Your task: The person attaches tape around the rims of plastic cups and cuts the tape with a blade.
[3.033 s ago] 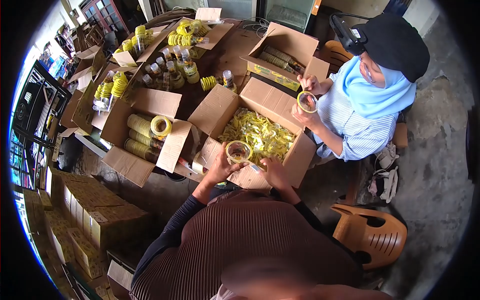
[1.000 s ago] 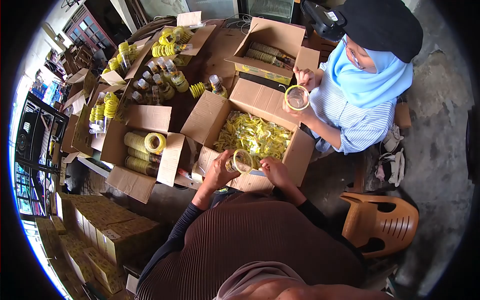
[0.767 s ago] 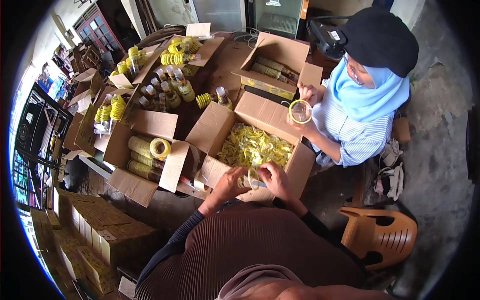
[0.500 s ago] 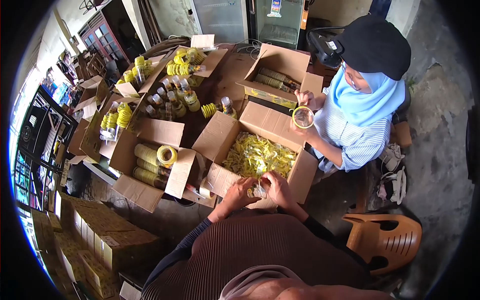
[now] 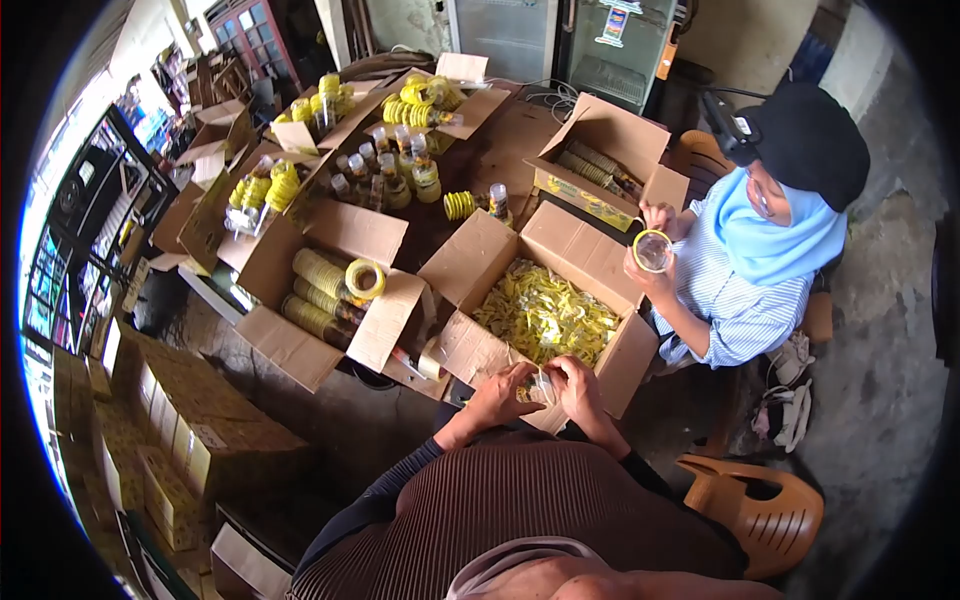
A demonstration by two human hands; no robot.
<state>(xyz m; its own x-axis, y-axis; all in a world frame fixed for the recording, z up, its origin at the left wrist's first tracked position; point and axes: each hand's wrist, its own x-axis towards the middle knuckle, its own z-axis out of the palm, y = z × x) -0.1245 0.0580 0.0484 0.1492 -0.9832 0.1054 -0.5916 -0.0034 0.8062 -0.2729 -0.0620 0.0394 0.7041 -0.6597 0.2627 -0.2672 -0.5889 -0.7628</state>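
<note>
My left hand (image 5: 497,397) is curled around one side of a small clear plastic cup (image 5: 540,389) with a thin yellowish rim. On the other side my right hand (image 5: 580,392) pinches at the cup's edge, its fingers closed. Both hands are over the near flap of an open cardboard box (image 5: 578,258), close to my body. Inside that box lies a heap of yellow and clear strips (image 5: 545,312). Part of the cup is hidden behind my fingers.
At the right a co-worker (image 5: 765,270) holds a clear yellow-rimmed cup (image 5: 653,252). Another open box (image 5: 290,355) holds stacked cups, with a tape roll (image 5: 433,360) beside it. Several bottles (image 5: 395,180) stand on the table (image 5: 500,135). An orange chair (image 5: 755,510) is at my right.
My view has swung, so the boxes and the co-worker appear further right. Both hands stay on the cup, with the fingers slightly shifted. The co-worker still holds a cup.
</note>
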